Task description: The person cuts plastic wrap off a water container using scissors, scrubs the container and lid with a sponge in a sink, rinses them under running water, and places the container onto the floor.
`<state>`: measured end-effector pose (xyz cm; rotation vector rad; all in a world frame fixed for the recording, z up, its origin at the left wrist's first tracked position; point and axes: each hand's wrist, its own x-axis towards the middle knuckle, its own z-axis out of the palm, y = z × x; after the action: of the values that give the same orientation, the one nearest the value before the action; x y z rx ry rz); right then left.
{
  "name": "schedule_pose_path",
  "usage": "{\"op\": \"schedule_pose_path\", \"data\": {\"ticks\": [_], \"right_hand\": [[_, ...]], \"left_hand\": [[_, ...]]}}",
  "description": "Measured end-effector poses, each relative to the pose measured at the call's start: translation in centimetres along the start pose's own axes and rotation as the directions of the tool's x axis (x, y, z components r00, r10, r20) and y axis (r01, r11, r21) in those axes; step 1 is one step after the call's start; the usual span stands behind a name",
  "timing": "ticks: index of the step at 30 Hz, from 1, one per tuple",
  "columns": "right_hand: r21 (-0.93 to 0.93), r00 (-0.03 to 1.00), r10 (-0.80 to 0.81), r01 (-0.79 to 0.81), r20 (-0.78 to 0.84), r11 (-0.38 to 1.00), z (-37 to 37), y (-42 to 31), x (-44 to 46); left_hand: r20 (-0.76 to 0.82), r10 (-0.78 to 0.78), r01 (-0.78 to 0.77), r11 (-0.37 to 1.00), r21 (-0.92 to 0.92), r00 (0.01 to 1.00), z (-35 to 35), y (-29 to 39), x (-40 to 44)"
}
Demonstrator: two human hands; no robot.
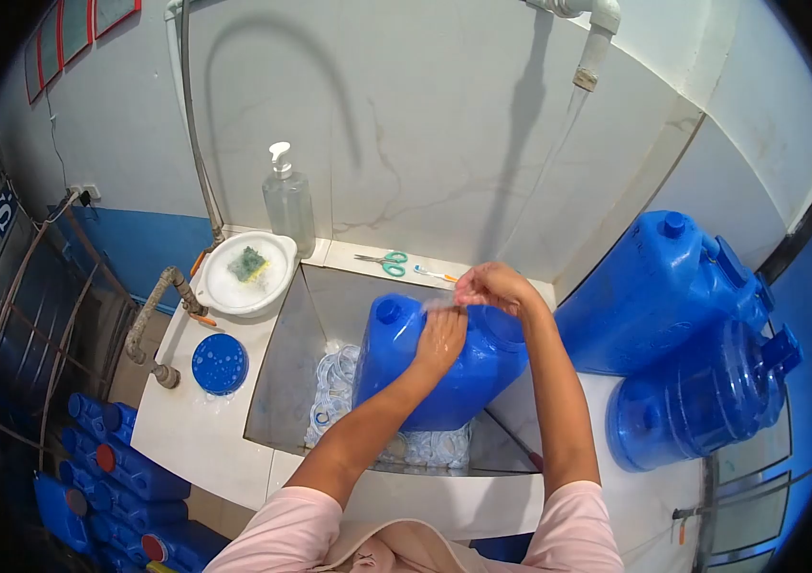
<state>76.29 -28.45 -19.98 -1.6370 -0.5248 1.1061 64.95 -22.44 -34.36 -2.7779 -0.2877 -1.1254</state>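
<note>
Blue jug (492,382): stood in the grey sink (277,401), its cap (389,310) set toward 11 o'clock. Left hand (442,342): laid back-up on the jug's top, fingers directed toward 12; whether they are closed round anything cannot be told. Left arm (358,439): extended from 7. Right hand (494,286): raised just beyond, toward the jug's 1 o'clock, wrist bent, fingers curled narrow toward 9; whether anything is held cannot be told, the space between the hands being blurred. Right arm (564,411): extended from 5. Pale ring-shaped pieces (334,382): heaped on the sink floor, 9 to 6. Scissors (389,259): laid at 11. Toothbrush (435,274): placed at 12. White basin (220,294): set at 10.
</note>
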Motion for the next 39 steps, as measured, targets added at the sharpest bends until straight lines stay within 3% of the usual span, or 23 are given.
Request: {"op": "schedule_pose_path", "data": {"ticks": [2,3,4,5,6,8,9,11,12,14,16,18,21,23,26,27,30,31,33,34,36,37,39], "right_hand": [[0.060,0.995,-0.054,0.059,-0.080,0.996,-0.1,0.3,0.2],[0.114,0.981,-0.105,0.125,-0.166,0.986,-0.3,0.4,0.4],[0.114,0.981,-0.103,0.123,-0.165,0.986,-0.4,0.6,0.5],[-0.022,0.991,-0.069,0.067,-0.118,0.998,-0.4,0.7,0.5],[-0.160,0.997,-0.027,0.014,-0.078,0.987,-0.5,0.8,0.4],[-0.175,0.988,-0.076,0.052,-0.135,0.983,-0.4,0.7,0.3],[-0.193,0.974,-0.127,0.091,-0.185,0.977,-0.3,0.6,0.3],[-0.217,0.984,-0.118,0.087,-0.137,0.972,-0.6,0.4,0.4],[-0.243,0.991,-0.106,0.082,-0.086,0.967,-0.6,0.3,0.4],[-0.238,0.987,-0.123,0.096,-0.102,0.967,-0.2,0.2,0.2],[-0.226,0.982,-0.142,0.112,-0.122,0.968,-0.2,0.1,0.0],[-0.274,0.989,-0.098,0.064,-0.113,0.959,-0.4,0.3,0.0],[-0.212,0.986,-0.093,0.062,-0.140,0.975,-0.5,1.2,0.0],[-0.189,0.985,-0.094,0.066,-0.148,0.980,-0.5,1.8,0.2],[-0.141,0.984,-0.086,0.064,-0.155,0.988,-1.0,2.8,0.7],[-0.115,0.986,-0.078,0.061,-0.149,0.991,-1.2,3.6,1.0],[-0.267,0.988,-0.029,-0.012,-0.151,0.964,-2.0,6.7,2.1],[-0.267,0.989,-0.031,-0.009,-0.143,0.964,-2.5,8.2,2.5],[-0.462,0.991,0.057,-0.105,-0.117,0.881,-3.4,12.0,3.5],[-0.465,0.992,0.053,-0.099,-0.111,0.880,-3.1,13.2,3.5],[-0.218,0.984,0.177,-0.181,-0.039,0.959,-2.5,15.3,3.2],[-0.218,0.985,0.171,-0.175,-0.033,0.960,-2.5,15.7,3.5],[-0.321,0.995,-0.097,0.100,0.026,0.942,-2.1,16.4,4.0]], "left_hand": [[-0.014,0.080,-0.081,0.996,-0.027,0.997,0.5,-0.2,0.3],[-0.013,0.077,-0.077,0.997,-0.028,0.997,0.5,-0.2,0.5],[0.082,0.016,-0.004,0.989,-0.148,0.997,0.5,-0.3,1.0],[0.184,-0.029,0.077,0.963,-0.258,0.983,0.1,-0.5,1.5],[0.185,-0.026,0.075,0.962,-0.261,0.982,-0.4,-0.8,2.0],[0.417,0.051,0.076,0.956,-0.282,0.907,-1.6,-2.1,2.9],[0.418,0.053,0.075,0.955,-0.285,0.907,-2.8,-2.7,3.8],[0.746,0.158,0.163,0.927,-0.338,0.647,-5.1,-4.1,5.1],[0.747,0.160,0.161,0.927,-0.337,0.645,-5.0,-4.9,4.7],[0.693,0.334,0.080,0.867,-0.492,0.639,-5.0,-6.9,3.3],[0.733,0.296,0.148,0.868,-0.474,0.613,-6.2,-8.6,0.9],[0.835,0.209,0.177,0.924,-0.340,0.510,-8.6,-9.9,-1.0],[0.832,0.141,0.206,0.934,-0.291,0.537,-10.6,-11.4,-5.1],[0.713,-0.062,0.303,0.928,-0.217,0.699,-12.1,-11.3,-7.5],[0.594,-0.079,0.260,0.939,-0.225,0.801,-15.0,-11.5,-9.0],[0.602,-0.084,0.269,0.937,-0.224,0.794,-16.1,-11.6,-9.3],[0.402,0.038,0.078,0.960,-0.268,0.915,-19.8,-12.9,-8.4],[0.404,0.032,0.081,0.962,-0.261,0.914,-21.1,-13.3,-8.0],[0.295,0.114,-0.032,0.962,-0.272,0.949,-23.6,-14.2,-7.3],[0.259,0.131,-0.059,0.962,-0.267,0.957,-24.9,-14.5,-6.9],[0.197,0.129,-0.082,0.969,-0.233,0.972,-26.7,-15.2,-6.6],[0.135,0.137,-0.108,0.973,-0.203,0.981,-27.5,-15.4,-6.3],[0.107,0.146,-0.128,0.978,-0.162,0.983,-29.1,-15.6,-5.6]]}}
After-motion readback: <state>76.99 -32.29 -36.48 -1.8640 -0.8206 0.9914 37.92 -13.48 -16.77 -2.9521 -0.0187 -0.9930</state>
